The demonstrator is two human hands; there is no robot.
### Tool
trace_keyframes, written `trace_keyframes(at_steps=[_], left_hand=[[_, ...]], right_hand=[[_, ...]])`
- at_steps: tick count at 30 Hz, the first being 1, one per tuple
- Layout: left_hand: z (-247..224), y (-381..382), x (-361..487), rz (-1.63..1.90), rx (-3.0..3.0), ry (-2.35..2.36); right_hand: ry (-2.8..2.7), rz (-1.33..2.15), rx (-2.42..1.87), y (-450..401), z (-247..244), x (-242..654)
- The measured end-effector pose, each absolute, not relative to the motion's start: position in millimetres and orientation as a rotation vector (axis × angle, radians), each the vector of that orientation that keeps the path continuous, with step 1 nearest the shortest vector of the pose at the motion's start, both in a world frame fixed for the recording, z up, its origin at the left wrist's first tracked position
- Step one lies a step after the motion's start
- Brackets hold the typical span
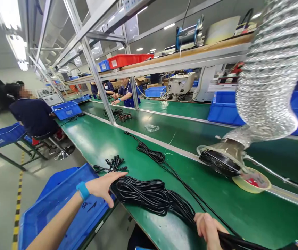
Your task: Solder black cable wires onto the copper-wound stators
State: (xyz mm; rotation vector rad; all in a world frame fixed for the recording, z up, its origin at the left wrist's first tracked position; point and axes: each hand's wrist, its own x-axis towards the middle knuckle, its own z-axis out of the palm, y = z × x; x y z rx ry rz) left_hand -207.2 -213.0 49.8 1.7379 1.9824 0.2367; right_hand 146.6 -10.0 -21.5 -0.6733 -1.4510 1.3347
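Observation:
A thick bundle of coiled black cables [141,194] lies along the front edge of the green workbench [83,128]. My right hand [208,227] is wrapped round the bundle's right end, where the cables run together toward the lower right corner. At the other end, my left hand [104,187] is spread, thumb and fingers apart, beside the loops; whether it touches them I cannot tell. A blue band is on that wrist. Just beyond the left fingertips lie several black cable connectors [112,163]. Another, thinner black cable coil [150,152] rests farther back on the bench.
A blue bin [29,222] stands below my left arm. A silver duct [266,76] hangs at right, over a fan-like hood [220,161] and a yellow bowl [253,180]. Metal posts [97,76] carry a shelf. A seated person [33,116] is at left; others work across the bench.

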Motion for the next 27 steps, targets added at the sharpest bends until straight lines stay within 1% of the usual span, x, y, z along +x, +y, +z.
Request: trace_keyframes(at_steps=[3,5,7,13,17,20,23,27], left_hand=[[18,-224,-202,0.320,1.710,2.287],[13,-222,-204,0.344,1.701,2.346],[19,-218,-211,0.345,1.698,2.296],[71,-198,-243,0.399,1.678,2.275],[116,-179,-273,0.145,1.767,2.471],[136,-161,-299,-0.032,1.814,2.565],[127,-133,-321,-0.144,1.784,2.607],[71,-91,-327,-0.293,1.636,2.640]], right_hand=[[-1.420,1.406,-0.729,-13,-14,148],[-1.436,1.427,-0.766,-15,-10,150],[-1.457,1.428,-0.771,-15,-9,152],[-1.410,1.449,-0.716,-14,-12,157],[-1.345,1.479,-0.656,-19,2,161],[-1.290,1.486,-0.613,-23,17,158],[-1.206,1.498,-0.631,-20,24,148],[-1.000,1.524,-0.735,1,10,134]])
